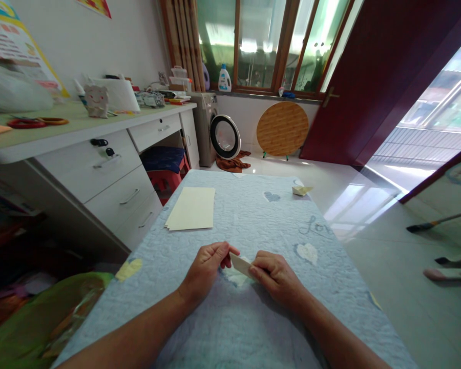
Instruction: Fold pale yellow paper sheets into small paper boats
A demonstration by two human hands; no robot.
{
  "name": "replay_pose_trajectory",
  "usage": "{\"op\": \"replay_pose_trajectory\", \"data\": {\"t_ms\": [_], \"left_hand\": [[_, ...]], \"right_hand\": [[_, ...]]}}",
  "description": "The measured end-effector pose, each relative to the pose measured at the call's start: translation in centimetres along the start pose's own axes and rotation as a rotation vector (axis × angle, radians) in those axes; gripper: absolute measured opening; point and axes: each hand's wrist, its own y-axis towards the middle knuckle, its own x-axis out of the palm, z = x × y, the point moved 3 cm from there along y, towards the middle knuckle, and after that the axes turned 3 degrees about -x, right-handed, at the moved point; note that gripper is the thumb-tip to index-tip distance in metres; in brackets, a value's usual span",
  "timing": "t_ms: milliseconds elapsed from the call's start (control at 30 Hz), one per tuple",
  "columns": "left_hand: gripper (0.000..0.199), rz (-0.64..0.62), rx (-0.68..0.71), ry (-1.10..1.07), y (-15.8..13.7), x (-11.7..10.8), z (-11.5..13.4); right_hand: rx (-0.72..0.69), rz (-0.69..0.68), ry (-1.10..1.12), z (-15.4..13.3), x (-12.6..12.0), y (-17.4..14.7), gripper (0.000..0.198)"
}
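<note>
Between my two hands is a small folded piece of pale paper, held up a little above the cloth-covered table. My left hand pinches its left end between thumb and fingers. The right end is gripped by my right hand, whose fingers curl around it and hide part of it. Farther up the table, on the left, lies a stack of pale yellow paper sheets. A small folded paper boat sits near the far right corner.
The table wears a light blue quilted cover with heart prints. To the left stand a white desk with scissors on top and a green bin. Beyond are a washing machine with its door open and a round wooden board.
</note>
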Motion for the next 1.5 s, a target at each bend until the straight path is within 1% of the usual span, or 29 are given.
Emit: {"op": "replay_pose_trajectory", "data": {"t_ms": [33, 100, 133, 167, 267, 367, 500, 700, 1000, 1133, 1200, 1267, 1333, 1433, 1500], "left_hand": [[0.048, -0.014, -0.005, -0.054, 0.0, 0.1, -0.2], [0.052, -0.090, -0.019, -0.136, 0.0, 0.4, -0.4], [0.055, -0.133, -0.031, -0.141, 0.0, 0.6, -0.5], [0.054, -0.170, -0.043, -0.116, -0.1, 0.8, -0.6], [0.032, -0.212, -0.021, 0.041, -0.3, 1.3, -0.4], [0.031, -0.201, 0.040, 0.108, -0.4, 1.5, 0.1], [0.029, -0.168, 0.060, 0.115, -0.4, 1.3, 0.2], [0.029, -0.043, 0.034, 0.070, 0.0, 0.1, -0.1], [0.030, 0.003, 0.024, -0.010, 0.1, -0.1, 0.0], [0.031, 0.021, 0.007, -0.029, 0.2, -0.1, 0.3], [0.030, 0.019, 0.000, -0.035, 0.1, -0.1, 0.4], [0.028, 0.015, 0.002, -0.041, 0.0, 0.0, 0.5], [0.025, 0.009, 0.019, -0.032, -0.1, 0.0, 0.6], [0.022, -0.015, 0.068, 0.033, -0.3, 0.2, 1.0], [0.020, -0.050, 0.091, 0.088, -0.5, 0.4, 1.3]], "right_hand": [[0.003, 0.004, 0.002, 0.1, -0.1, 0.0, 0.036], [0.004, 0.009, 0.009, 0.3, -0.1, 0.1, 0.037], [0.001, 0.010, 0.015, 0.3, -0.1, 0.1, 0.037], [-0.003, 0.010, 0.025, 0.3, 0.0, 0.2, 0.037], [-0.012, 0.010, 0.054, 0.1, 0.3, 0.3, 0.038], [-0.020, 0.012, 0.058, -0.1, 0.5, 0.3, 0.038], [-0.024, 0.005, 0.034, -0.1, 0.4, 0.1, 0.038], [-0.003, 0.030, -0.004, 0.7, -0.4, -0.1, 0.029], [0.031, 0.019, 0.015, 1.1, -0.8, -0.2, 0.023], [0.033, 0.038, 0.041, 1.3, -0.9, -0.2, 0.021], [0.050, 0.054, 0.075, 1.4, -1.0, -0.3, 0.020], [0.112, 0.077, 0.147, 1.6, -0.9, -0.4, 0.016], [0.187, 0.109, 0.273, 1.8, -0.8, -0.5, 0.009], [0.269, 0.134, 0.470, 2.0, -0.5, -0.4, 0.021], [0.298, 0.127, 0.535, 2.1, -0.3, -0.3, 0.021]]}}
